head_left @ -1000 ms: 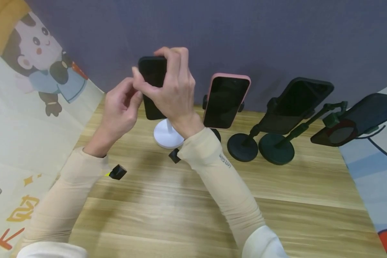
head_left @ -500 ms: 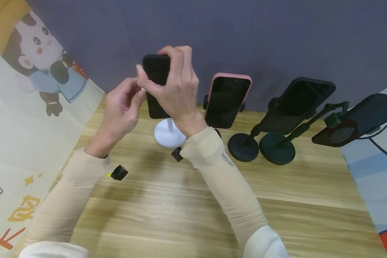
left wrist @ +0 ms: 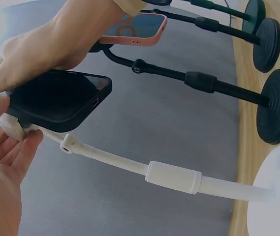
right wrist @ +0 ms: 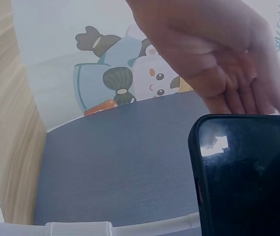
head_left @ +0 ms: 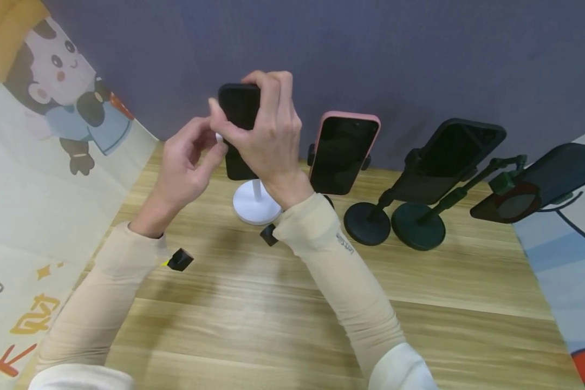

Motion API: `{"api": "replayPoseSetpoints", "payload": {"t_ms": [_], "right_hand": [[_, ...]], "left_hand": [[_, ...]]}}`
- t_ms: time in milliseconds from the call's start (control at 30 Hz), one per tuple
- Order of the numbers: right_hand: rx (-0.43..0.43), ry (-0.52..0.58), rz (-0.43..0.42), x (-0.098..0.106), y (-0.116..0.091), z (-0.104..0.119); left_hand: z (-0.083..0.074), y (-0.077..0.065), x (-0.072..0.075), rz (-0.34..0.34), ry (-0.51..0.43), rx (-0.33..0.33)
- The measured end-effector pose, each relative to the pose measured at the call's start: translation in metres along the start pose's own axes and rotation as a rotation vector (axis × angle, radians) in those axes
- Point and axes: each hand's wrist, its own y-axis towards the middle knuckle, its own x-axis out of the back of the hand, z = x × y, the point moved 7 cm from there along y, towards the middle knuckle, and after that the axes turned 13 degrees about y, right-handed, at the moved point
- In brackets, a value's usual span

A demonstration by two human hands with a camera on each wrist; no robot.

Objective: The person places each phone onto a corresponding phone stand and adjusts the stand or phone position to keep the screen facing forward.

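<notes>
A black phone (head_left: 241,108) stands upright at the clamp of a white phone stand (head_left: 256,203). My right hand (head_left: 268,132) holds this phone, fingers bent over its far side and thumb at its left edge. My left hand (head_left: 182,165) is at the phone's left side, pinching the white clamp arm (left wrist: 13,127) between thumb and fingers. In the left wrist view the stand's white pole (left wrist: 174,177) runs from the clamp to the round base. The right wrist view has the left hand's fingers behind the phone's edge, partly hidden by it.
Right of the white stand, a pink-cased phone (head_left: 345,154) sits in a black stand. Farther right are a black phone (head_left: 448,160) on another black stand and a dark phone (head_left: 541,179) on a dark green stand (head_left: 418,226). A grey wall (head_left: 419,54) rises behind the wooden table (head_left: 273,314).
The phone and my right hand have shifted slightly to the right. The white clamp arm now shows between the hands, and my left fingers have edged right along with it.
</notes>
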Motion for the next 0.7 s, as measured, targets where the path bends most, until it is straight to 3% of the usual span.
{"api": "replayPoseSetpoints", "payload": {"t_ms": [133,367,567,700], "right_hand": [[-0.005,0.002,0.004,0.000,0.000,0.000],[-0.070,0.008,0.051,-0.001,-0.001,-0.003],[-0.217,0.067,0.043,0.002,-0.008,-0.006],[-0.362,0.038,0.041,0.004,-0.019,-0.009]], "left_hand": [[0.015,-0.003,-0.002,0.032,-0.024,0.027],[0.017,-0.002,-0.004,0.049,-0.083,0.072],[0.016,-0.002,-0.005,0.051,-0.082,0.063],[0.014,-0.002,-0.004,0.039,-0.074,0.061]]}}
